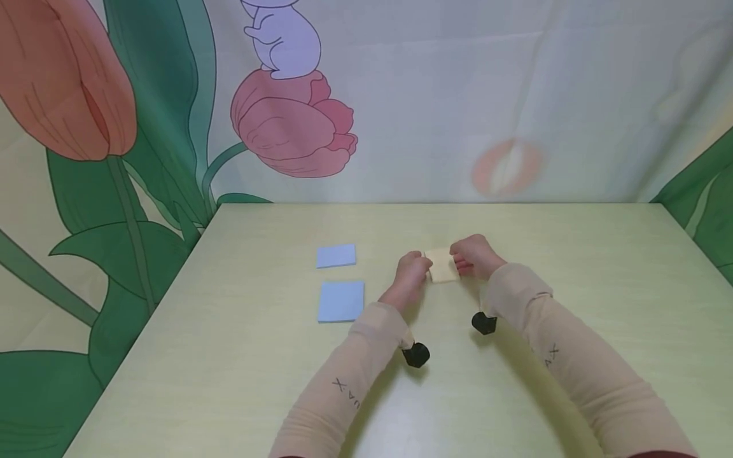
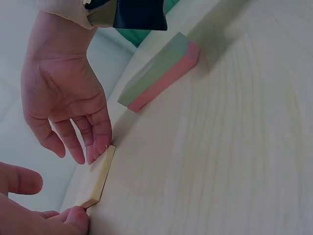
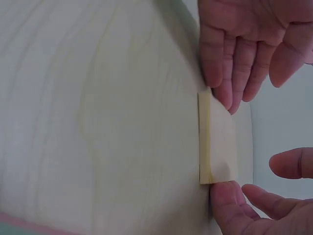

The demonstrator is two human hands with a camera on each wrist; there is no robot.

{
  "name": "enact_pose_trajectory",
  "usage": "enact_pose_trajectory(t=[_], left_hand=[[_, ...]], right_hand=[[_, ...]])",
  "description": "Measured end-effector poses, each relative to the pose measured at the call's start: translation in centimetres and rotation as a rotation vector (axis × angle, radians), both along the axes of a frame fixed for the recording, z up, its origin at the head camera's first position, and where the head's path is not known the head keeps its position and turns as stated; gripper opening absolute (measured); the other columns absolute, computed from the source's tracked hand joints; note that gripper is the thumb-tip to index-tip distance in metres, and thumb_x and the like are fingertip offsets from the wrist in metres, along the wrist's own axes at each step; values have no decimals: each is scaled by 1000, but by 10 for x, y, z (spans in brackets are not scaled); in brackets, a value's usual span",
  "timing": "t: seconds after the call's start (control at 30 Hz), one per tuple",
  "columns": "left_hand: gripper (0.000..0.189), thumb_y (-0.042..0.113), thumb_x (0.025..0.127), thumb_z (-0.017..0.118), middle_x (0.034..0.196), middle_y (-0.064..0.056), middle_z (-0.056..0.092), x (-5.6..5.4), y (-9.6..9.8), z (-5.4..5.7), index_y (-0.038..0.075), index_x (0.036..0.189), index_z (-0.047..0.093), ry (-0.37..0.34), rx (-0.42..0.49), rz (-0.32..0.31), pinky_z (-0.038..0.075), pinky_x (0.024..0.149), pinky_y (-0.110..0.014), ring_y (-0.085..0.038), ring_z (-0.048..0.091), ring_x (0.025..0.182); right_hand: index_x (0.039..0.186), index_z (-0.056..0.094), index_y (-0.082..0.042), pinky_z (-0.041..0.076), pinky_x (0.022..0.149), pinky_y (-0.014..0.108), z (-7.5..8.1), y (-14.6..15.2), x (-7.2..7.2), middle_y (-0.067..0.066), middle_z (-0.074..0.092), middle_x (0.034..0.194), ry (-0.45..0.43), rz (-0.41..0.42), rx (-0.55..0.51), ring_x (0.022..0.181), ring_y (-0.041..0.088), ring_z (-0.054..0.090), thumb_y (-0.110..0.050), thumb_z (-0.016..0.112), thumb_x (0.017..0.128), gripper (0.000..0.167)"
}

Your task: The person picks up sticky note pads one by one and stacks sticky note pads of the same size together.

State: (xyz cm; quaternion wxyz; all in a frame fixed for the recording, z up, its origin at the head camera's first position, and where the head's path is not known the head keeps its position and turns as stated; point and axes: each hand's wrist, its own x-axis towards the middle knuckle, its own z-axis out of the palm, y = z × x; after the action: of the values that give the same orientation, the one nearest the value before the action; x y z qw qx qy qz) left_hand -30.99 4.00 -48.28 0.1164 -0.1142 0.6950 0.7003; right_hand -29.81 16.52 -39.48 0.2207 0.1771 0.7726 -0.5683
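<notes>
1. Cream-yellow note pad [image 1: 442, 267]: on the pale wood-grain table [image 1: 200, 381], btwn the two hands; looks flat, tho a slight lift is hard to rule out.
2. L hand [image 1: 409, 275]: fingers relaxed, not clenched, tips at the pad's L edge; thumb stands off, so no real grasp.
3. R hand [image 1: 478, 256]: same deal, loose fingers, tips against the R edge, thumb clear of it.
4. Step in hand, my read: steadying/adjusting the pad from both sides. Best w/ light, equal pressure; if one side pushes harder, pad would prob. skew or slide.
5. Push low on the edges, near the tabletop, b/c pressing high could fan or curl the top sheets.
6. For a turn, move both hands tog. in small nudges, then check corners.
7. Refs for lining up: lavender-blue pad [image 1: 336, 256] & sky-blue pad [image 1: 341, 302], both L of the hands, apart from each other.
8. Watch the R forearm: green-and-pink block [image 2: 159, 73] sits near the R wrist, seen in L wrist view; a low sleeve might bump it.
9. Let go both sides at once, fingers straight out sideways, so pad isn't dragged.
</notes>
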Motion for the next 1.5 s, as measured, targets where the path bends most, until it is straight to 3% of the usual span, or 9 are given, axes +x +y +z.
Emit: enact_pose_trajectory(t=[0.13, 0.2, 0.37, 0.63, 0.8, 0.97, 1.1, 1.33, 1.5], left_hand=[[54, 6, 81, 47, 137, -13, 37, 37, -4, 51, -1, 133, 33, -29, -127, -30, 32, 101, -35, -26, 37, 125], [52, 7, 82, 46, 138, -13, 36, 43, -5, 57, -1, 133, 34, -17, -174, -48, 31, 102, -36, -27, 34, 127], [52, 9, 80, 49, 135, -11, 41, 32, -7, 40, 2, 130, 39, 37, -281, -61, 36, 98, -31, -22, 39, 123], [52, 4, 80, 46, 133, -14, 43, 53, -11, 67, -1, 131, 38, 41, -447, -103, 39, 94, -34, -23, 45, 114], [48, 5, 77, 46, 127, -15, 49, 46, -15, 57, -3, 124, 45, 85, -600, -188, 45, 79, -28, -22, 51, 97], [6, 3, 75, 46, 72, -8, 50, 46, -17, 59, -1, 77, 50, 103, -708, -240, 33, 49, -23, -17, 40, 60], [27, 1, 75, 46, 56, 1, 23, 56, -18, 73, 11, 60, 27, 95, -750, -258, 20, 43, -22, -13, 24, 49], [9, 4, 78, 47, 65, -2, 44, 57, -21, 72, 5, 71, 52, 111, -802, -281, 27, 48, -20, -13, 35, 56], [26, 4, 78, 47, 97, -5, 63, 56, -23, 70, 5, 99, 64, 127, -834, -287, 41, 64, -22, -16, 53, 77]], right_hand=[[115, 40, 5, 49, 65, 25, -3, -1, 0, 9, 46, 90, 6, 31, 40, 64, 14, 48, -7, 45, 81, 36], [114, 40, 5, 50, 64, 26, -5, -1, 0, 8, 45, 88, 11, 41, 63, 63, 14, 48, -6, 45, 81, 36], [106, 44, 5, 51, 61, 26, -6, -2, 1, 8, 45, 83, 31, 85, 140, 61, 14, 50, -4, 45, 81, 26], [81, 52, 2, 51, 56, 26, -8, -4, 4, 5, 51, 64, 79, 195, 264, 52, 12, 53, 0, 42, 78, 10], [78, 52, 4, 51, 53, 26, -10, -4, 6, 5, 51, 60, 109, 252, 295, 47, 11, 54, 2, 43, 76, 10], [75, 51, 2, 51, 52, 25, -10, -3, 8, 5, 52, 58, 87, 291, 317, 45, 11, 55, 0, 44, 77, 8], [77, 51, 2, 51, 51, 25, -10, -4, 10, 5, 52, 57, 67, 301, 317, 44, 11, 55, -1, 45, 78, 6], [80, 51, 3, 50, 50, 24, -11, -4, 11, 5, 53, 55, 46, 303, 307, 43, 11, 54, 0, 48, 79, 4], [82, 51, 4, 50, 50, 23, -10, -4, 11, 5, 53, 57, 15, 309, 300, 43, 11, 55, 0, 50, 81, 4]])
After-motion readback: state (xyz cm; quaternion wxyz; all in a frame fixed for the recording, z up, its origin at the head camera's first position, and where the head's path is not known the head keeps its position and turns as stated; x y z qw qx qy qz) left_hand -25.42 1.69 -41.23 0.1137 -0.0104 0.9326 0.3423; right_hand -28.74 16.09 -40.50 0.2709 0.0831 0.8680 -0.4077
